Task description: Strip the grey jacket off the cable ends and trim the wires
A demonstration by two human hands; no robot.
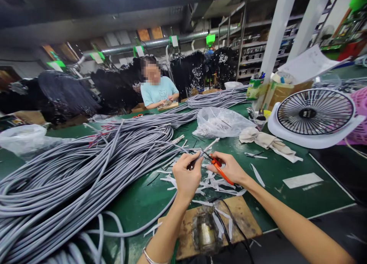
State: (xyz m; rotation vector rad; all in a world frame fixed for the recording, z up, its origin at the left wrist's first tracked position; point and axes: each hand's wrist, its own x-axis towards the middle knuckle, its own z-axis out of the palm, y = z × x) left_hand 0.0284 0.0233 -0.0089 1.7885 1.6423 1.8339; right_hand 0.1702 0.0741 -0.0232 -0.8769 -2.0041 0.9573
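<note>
My left hand (187,176) is closed in a pinch on the end of a grey cable (160,214) that curves down across the green table (286,168). My right hand (229,167) grips orange-handled scissors (220,169), whose blades point at the cable end between my hands. White strips of cut sheath (206,183) lie scattered under both hands. Thin black wires (229,222) trail over a worn wooden board (212,227) near the table's front edge.
A big heap of grey cables (71,172) fills the left half of the table. A clear plastic bag (219,122), cloth gloves (266,139) and a white fan (314,116) lie at the right. A person in a light blue shirt (157,90) works at the far side.
</note>
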